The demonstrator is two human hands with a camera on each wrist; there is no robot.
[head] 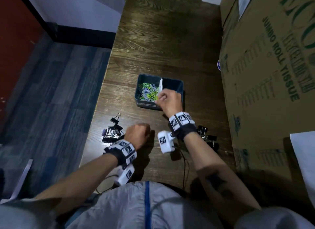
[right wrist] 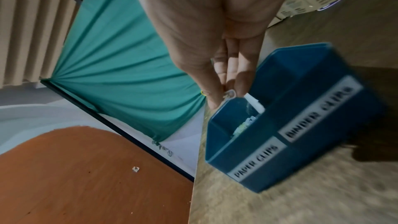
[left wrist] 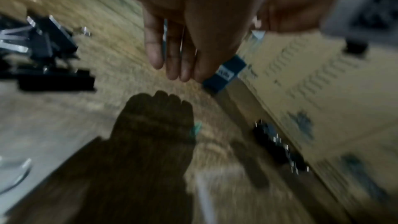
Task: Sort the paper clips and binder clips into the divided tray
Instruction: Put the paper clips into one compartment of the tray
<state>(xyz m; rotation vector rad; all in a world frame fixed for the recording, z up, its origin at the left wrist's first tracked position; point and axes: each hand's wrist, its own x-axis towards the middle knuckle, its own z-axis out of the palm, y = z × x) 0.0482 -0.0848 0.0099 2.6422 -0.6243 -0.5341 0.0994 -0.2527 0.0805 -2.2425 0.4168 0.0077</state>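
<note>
The left hand (head: 139, 134) hung curled, empty, at the lower middle; the right hand (head: 167, 99) pinched paper clips (head: 148, 92) above the tray (head: 179, 85).

The dark wood-grain tabletop (head: 153, 41) lies bare beyond the blue plastic divided tray (head: 180, 85), and a bare strip also runs between the tray's near wall and the person's body, broken by thin black cables (head: 185, 162). On the right a tall brown cardboard carton (head: 264, 75) printed in green walls off that side close to the tray, with a cluster of black binder clips (head: 208, 138) lying against its foot. On the left a second heap of black binder clips (head: 113, 133) sits near the table edge, and the right hand (head: 167, 99) hangs over the tray's near rim at the white divider (head: 161, 84).
</note>
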